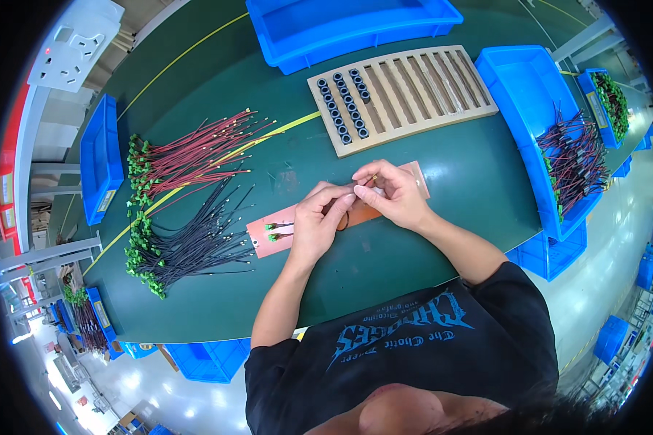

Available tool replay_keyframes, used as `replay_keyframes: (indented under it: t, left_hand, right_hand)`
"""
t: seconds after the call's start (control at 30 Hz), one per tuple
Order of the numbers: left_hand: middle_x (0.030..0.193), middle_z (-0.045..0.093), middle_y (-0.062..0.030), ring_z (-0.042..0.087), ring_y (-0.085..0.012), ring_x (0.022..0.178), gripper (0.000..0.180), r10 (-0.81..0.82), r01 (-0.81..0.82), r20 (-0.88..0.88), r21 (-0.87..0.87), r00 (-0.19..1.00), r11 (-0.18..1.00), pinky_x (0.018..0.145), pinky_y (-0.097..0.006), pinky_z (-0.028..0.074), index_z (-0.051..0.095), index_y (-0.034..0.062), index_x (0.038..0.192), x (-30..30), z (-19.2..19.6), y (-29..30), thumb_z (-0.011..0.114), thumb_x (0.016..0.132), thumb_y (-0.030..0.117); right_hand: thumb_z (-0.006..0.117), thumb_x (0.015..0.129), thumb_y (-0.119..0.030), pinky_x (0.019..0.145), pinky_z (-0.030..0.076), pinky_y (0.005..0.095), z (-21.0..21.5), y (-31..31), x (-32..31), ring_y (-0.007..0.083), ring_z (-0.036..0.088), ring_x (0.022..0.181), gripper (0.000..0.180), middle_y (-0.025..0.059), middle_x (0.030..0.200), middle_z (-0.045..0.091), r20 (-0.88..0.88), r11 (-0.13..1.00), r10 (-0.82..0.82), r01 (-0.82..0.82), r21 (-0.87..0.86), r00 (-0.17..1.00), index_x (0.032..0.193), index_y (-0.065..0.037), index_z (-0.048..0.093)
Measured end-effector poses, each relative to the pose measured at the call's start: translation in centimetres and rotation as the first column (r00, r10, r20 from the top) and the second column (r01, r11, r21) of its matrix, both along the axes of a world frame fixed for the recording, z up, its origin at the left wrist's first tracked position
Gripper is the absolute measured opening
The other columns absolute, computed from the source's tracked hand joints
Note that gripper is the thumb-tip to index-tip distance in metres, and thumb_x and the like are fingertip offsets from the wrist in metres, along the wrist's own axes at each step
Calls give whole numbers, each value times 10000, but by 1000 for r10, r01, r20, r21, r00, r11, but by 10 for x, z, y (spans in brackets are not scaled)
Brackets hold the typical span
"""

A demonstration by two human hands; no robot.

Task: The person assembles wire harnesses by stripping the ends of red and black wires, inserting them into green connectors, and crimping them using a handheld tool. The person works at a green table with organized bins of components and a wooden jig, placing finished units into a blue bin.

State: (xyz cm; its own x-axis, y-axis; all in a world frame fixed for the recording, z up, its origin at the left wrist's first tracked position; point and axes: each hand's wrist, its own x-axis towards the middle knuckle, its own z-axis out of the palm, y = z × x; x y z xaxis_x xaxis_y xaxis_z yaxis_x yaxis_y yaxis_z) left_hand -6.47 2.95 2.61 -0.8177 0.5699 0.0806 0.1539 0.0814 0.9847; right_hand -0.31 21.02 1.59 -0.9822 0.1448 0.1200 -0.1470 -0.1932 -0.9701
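Note:
My left hand (321, 216) and my right hand (395, 197) meet over a copper-coloured strip (263, 245), fingertips nearly touching. The right thumb and fingers pinch a thin wire end with a brass-coloured tip (371, 180). My left thumb and forefinger are pressed together beside it; what they grip is mostly hidden. A dark wire loop (343, 222) hangs below the fingers. On the strip's left end lie two green connectors (271, 232), their leads running under my left hand.
To the left lie red wires (203, 148) and black wires (196, 243) with green connectors. A slotted wooden rack (413, 94) holds black ring-shaped parts (341, 109). Blue bins stand behind (355, 36) and at right (511, 80), the latter holding wire assemblies (573, 159).

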Motion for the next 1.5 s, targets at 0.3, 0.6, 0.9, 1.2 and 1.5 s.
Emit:
replay_keyframes:
  t: [0.3,0.6,0.9,1.2,1.5]
  left_hand:
    - [892,595,-29,548,-62,654,100,62,-61,77,-15,995,998,560,-245,438,682,-28,1002,7,0,2,662,997,70]
    - [879,579,-25,533,-64,647,92,57,-57,32,-4,998,998,561,-243,430,686,-18,1006,7,3,4,657,1000,69]
    - [853,581,-28,522,-76,658,104,47,-47,-14,-28,999,998,588,-253,430,693,-5,1005,4,-1,2,664,1000,95]
    - [927,605,-37,584,-90,772,134,29,-24,95,-57,995,998,670,-236,462,685,-19,1016,6,5,2,651,1014,110]
    - [832,591,-28,550,-80,682,101,58,-58,-13,-45,998,997,605,-254,448,697,2,1004,6,2,4,659,1001,95]
  right_hand:
    - [618,1033,-113,768,546,242,16,5,0,90,645,843,189,59,976,661,-5,988,10,-9,151,1000,1097,50,688]
    - [569,1061,-149,721,524,255,19,10,-3,94,614,779,269,60,894,633,6,959,15,-17,283,1000,1177,42,720]
    - [571,1053,-138,702,547,263,15,13,-7,116,660,741,255,64,848,679,29,960,32,-39,277,999,1149,25,742]
    - [567,1058,-154,704,550,262,12,14,-7,112,660,744,268,59,833,671,63,968,29,-44,246,998,1134,31,746]
    - [567,1058,-152,695,543,262,15,14,-7,107,652,749,278,58,829,664,58,969,39,-52,243,998,1117,56,741]
